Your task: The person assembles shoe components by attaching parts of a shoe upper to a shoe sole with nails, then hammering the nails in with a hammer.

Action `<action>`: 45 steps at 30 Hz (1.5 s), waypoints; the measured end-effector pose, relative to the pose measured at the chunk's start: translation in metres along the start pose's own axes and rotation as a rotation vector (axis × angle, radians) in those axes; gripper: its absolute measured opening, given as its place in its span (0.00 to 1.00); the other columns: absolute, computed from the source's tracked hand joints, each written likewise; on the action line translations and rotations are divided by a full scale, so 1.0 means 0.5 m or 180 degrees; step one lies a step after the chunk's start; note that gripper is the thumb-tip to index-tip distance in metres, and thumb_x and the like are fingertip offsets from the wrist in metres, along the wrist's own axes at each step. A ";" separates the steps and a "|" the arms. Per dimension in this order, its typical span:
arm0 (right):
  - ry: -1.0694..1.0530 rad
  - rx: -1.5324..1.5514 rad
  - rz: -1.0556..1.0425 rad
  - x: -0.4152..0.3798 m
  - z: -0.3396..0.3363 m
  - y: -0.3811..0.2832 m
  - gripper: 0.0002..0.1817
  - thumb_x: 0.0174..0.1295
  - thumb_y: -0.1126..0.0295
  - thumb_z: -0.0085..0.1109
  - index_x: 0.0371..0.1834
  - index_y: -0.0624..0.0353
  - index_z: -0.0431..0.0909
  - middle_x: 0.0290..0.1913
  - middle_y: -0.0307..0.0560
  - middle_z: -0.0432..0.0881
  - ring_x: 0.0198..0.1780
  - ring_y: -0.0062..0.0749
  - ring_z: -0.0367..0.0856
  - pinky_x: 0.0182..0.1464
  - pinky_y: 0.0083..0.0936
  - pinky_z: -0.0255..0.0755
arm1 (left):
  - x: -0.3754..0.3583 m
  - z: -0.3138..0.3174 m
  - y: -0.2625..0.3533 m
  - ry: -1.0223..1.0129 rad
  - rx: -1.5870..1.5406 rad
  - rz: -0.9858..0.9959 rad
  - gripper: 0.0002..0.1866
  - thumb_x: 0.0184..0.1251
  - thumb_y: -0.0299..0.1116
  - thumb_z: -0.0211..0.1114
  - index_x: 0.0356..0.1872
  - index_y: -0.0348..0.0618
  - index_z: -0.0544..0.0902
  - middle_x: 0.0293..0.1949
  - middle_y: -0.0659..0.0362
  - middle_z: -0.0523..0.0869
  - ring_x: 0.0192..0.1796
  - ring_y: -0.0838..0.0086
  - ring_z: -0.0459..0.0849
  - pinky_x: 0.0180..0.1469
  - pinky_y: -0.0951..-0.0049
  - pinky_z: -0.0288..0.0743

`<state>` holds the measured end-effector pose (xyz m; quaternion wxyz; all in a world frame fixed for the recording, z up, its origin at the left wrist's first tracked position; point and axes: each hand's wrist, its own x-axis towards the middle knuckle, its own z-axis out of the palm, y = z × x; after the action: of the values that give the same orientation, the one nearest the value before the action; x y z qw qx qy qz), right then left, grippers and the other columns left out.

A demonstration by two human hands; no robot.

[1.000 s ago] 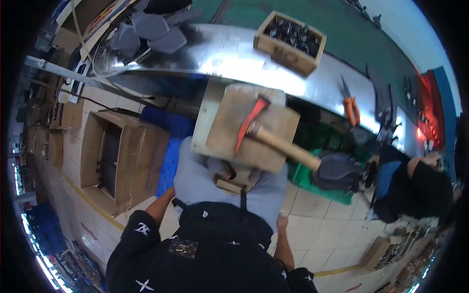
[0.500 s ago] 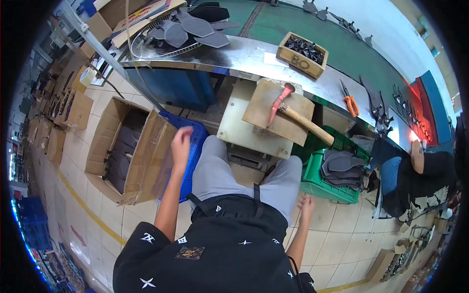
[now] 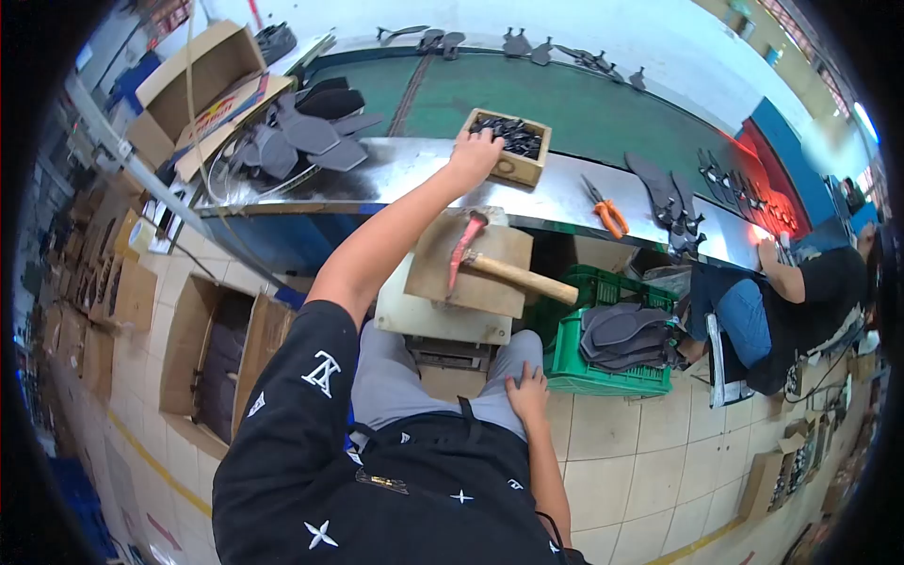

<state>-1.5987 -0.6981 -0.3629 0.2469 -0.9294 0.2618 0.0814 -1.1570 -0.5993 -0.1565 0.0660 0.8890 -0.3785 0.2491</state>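
Black parts [image 3: 516, 135] in the wooden box [image 3: 516, 170] on the worktop [image 3: 570, 184] are now within reach, I see, as the left hand [image 3: 477, 153] has swung up to them, grip unclear, while the right hand [image 3: 529, 393] rests fingers spread on the thigh [image 3: 507, 360].

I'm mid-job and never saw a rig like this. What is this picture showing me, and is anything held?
No machine arm: this is a seated person, seen from a camera on their own head, looking forward and down. The bare left hand is at the wooden box of small dark parts on the metal bench; whether it holds one is hidden. The right hand rests on the right thigh with nothing visible in it. A red-headed hammer lies on the brown board, and orange-handled pliers on the bench.
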 end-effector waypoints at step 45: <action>-0.2662 0.1451 0.1053 0.171 -0.170 0.241 0.13 0.68 0.65 0.53 0.45 0.61 0.83 0.33 0.50 0.86 0.30 0.34 0.86 0.29 0.32 0.79 | -0.978 0.029 -0.029 -0.0076 -0.2809 -0.6150 0.19 0.78 0.35 0.54 0.64 0.37 0.73 0.54 0.50 0.83 0.54 0.60 0.84 0.55 0.63 0.79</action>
<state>-1.5876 -0.8681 -0.3635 0.5111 -0.6858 0.2954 0.4256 -1.4293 -0.2806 -0.4092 0.5488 0.7122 0.4309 -0.0772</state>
